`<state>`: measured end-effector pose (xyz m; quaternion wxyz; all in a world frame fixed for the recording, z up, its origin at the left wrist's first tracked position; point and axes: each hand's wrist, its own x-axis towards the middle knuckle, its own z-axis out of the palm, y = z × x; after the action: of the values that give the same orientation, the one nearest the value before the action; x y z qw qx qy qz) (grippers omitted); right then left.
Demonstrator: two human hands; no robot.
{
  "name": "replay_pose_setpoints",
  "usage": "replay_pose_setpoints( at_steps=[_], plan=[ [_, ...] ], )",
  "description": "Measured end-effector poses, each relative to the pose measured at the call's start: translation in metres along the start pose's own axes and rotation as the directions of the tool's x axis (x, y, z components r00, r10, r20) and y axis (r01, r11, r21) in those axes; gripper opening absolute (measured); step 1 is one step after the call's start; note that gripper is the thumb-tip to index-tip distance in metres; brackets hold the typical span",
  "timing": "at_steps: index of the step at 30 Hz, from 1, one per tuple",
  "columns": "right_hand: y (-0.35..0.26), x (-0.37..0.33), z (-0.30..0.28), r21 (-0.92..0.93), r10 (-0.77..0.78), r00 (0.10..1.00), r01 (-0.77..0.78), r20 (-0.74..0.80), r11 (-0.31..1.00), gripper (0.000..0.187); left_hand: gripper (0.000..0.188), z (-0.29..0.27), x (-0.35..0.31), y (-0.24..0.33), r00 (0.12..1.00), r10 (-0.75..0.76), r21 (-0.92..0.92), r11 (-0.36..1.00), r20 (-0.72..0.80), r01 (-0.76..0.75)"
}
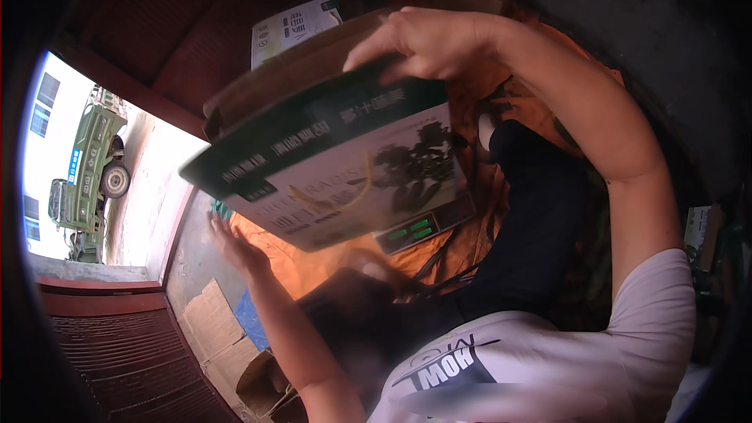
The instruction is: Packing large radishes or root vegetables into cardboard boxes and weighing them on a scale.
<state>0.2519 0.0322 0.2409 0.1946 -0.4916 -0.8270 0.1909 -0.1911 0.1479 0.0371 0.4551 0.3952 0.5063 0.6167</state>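
A green-and-white cardboard carton (313, 168) with a yellow cord handle (333, 202) is tilted in front of me. My right hand (423, 41) grips its upper edge, thumb and fingers around the cardboard. The carton's brown top flaps (294, 63) stand up. Beside the carton's lower left side is my left hand (236, 247), slightly blurred, its fingers stretched upward. A small teal thing (222, 208) shows at those fingertips; whether they touch it I cannot tell. Under the carton's lower edge, a scale (427, 229) with lit green digits is partly hidden.
Orange sheeting (270, 254) covers the floor around my legs. A second white carton (294, 27) stands behind the held one. Flattened cardboard (210, 327) and a blue sheet (249, 321) lie at lower left. Through the doorway, a green truck (90, 164) is outside.
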Motion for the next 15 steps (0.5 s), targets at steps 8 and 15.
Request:
replay_pose_setpoints(
  at_steps=[8,15],
  plan=[
    [0.025,-0.077,0.055,-0.288,-0.185,0.972,0.139,-0.141,0.948,0.043,0.064,0.035,-0.025,-0.038,0.589,-0.343,-0.199,0.719,0.732,0.666],
    [0.033,-0.112,0.072,-0.513,-0.366,0.889,0.186,-0.276,0.838,0.047,0.068,0.059,-0.05,-0.025,0.627,-0.293,-0.188,0.789,0.722,0.585]
  ],
)
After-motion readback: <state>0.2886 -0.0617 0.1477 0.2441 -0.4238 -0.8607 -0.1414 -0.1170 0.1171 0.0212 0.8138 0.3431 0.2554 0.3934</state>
